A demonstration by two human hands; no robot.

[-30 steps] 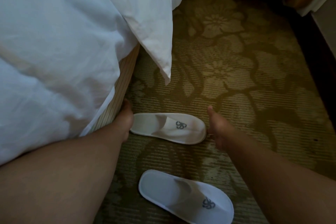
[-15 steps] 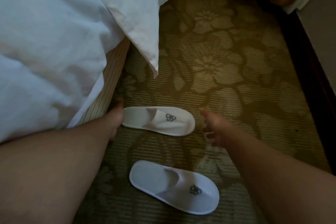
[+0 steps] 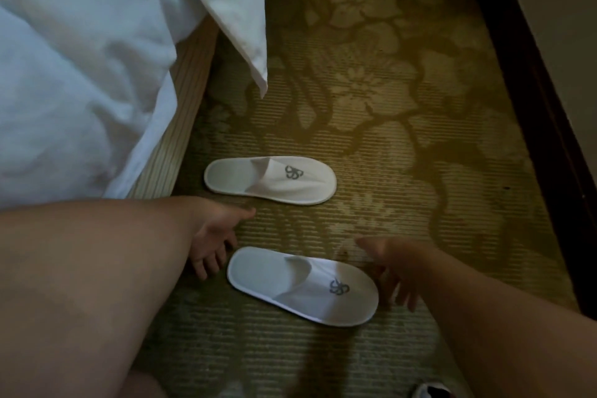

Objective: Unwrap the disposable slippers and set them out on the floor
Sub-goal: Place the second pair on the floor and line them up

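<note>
Low in the frame, two bare forearms reach in from the bottom corners toward the nearer white disposable fabric slipper (image 3: 302,286), a flat oval-soled slip-on with a grey looped emblem on its closed toe, lying on the floor with its toe pointing right. The left hand (image 3: 214,241) sits at the slipper's open heel end, left of centre, fingers spread loosely and pointing down and right, holding nothing; whether its fingertips brush the heel rim cannot be told. The right hand (image 3: 392,268) hangs just beside the toe end, blurred, fingers splayed wide and empty. The floor is an olive-gold ribbed carpet (image 3: 403,155) with a large pale flower pattern and dark vine lines. Above the left hand, near the frame's centre, the farther white disposable slipper (image 3: 269,180) lies roughly parallel to the first, toe also right, apart from both hands. Filling the upper left is a rumpled white duvet (image 3: 80,74), one pointed corner hanging over a beige ribbed bed base (image 3: 185,97). A dark wooden skirting board (image 3: 542,139) runs down the right edge.
</note>
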